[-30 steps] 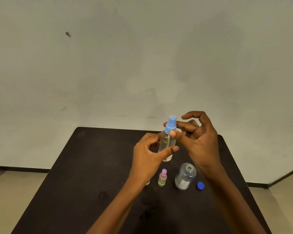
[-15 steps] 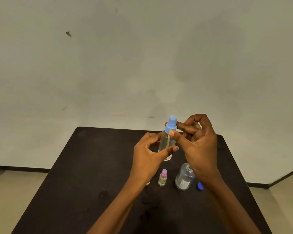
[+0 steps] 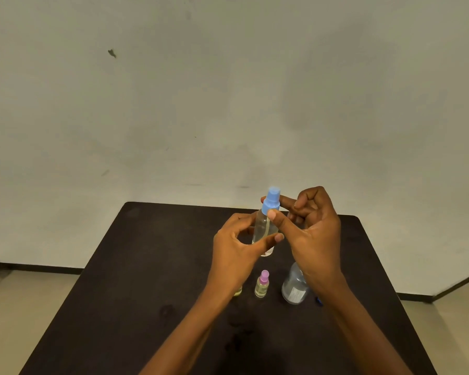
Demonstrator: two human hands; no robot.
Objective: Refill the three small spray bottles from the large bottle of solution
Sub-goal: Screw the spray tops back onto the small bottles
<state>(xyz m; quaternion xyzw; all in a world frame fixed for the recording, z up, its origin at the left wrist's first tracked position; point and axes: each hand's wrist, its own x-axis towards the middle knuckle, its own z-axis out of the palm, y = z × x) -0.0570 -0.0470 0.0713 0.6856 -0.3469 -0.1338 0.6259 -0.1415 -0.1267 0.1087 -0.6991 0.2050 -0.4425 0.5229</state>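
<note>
Here, in the head view, both hands meet above the far half of a dark table [image 3: 146,266]. The left hand [image 3: 236,255] is curled round the clear body of a spray bottle [image 3: 263,234], with the thumb lying across the front of its lower part and the fingers wrapped behind. The bottle is lifted off the table, nearly upright, with clear liquid in it. The right hand [image 3: 317,239] comes in from the other side and pinches the bottle's blue spray top [image 3: 271,203] between thumb and forefinger, the other fingers folded in.

Below the hands, a small bottle with a pink top [image 3: 262,285] stands upright on the table. Just to its right stands the large clear bottle [image 3: 294,289], its neck hidden behind the right wrist. To the left, only the yellowish base of another small bottle [image 3: 238,293] shows under the left wrist.
</note>
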